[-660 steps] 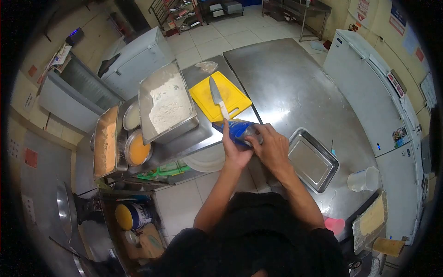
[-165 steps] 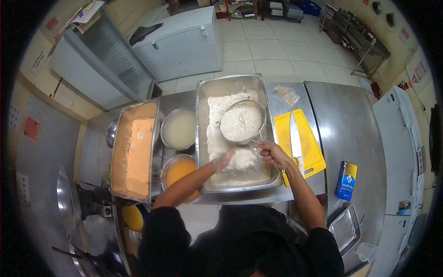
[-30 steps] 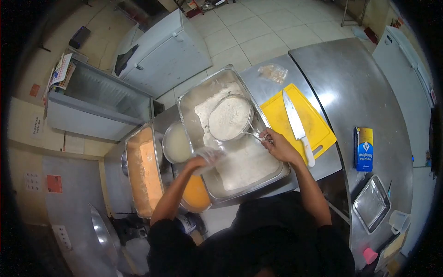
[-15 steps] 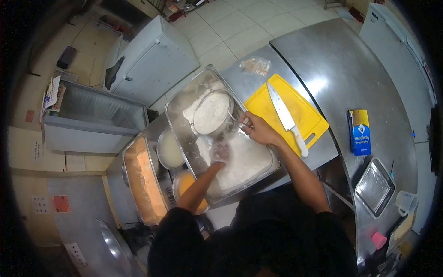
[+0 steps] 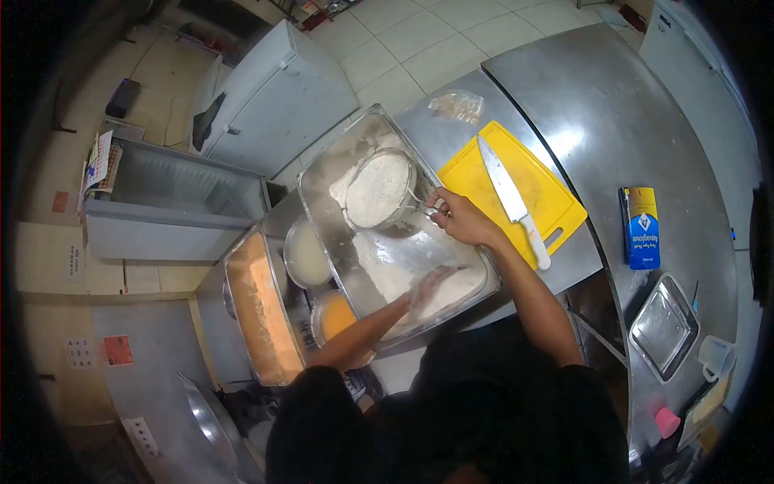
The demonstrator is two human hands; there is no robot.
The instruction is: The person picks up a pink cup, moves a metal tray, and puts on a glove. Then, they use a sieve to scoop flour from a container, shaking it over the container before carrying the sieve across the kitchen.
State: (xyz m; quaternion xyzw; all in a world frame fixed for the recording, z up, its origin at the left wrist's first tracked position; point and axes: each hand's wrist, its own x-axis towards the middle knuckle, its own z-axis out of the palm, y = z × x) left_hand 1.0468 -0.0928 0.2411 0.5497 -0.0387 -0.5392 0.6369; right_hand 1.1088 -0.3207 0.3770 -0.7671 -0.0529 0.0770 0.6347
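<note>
My right hand is closed around the wire handle of a round sieve, which is filled with white flour. The sieve sits in the far half of a deep steel tray, with more flour beside its rim. My left hand, in what looks like a clear plastic glove, lies over loose flour at the tray's near end. Its fingers are stretched out and somewhat blurred. Between the sieve and that flour, the tray's metal bottom shows.
Right of the tray, a knife lies on a yellow cutting board. To the left stand a bowl of pale liquid, a bowl of orange liquid and a tray with orange powder. A blue glove packet lies farther right.
My left hand has moved right and nearer across the tray, and the flour there has shifted, baring metal below the sieve. My right hand keeps hold of the sieve handle.
</note>
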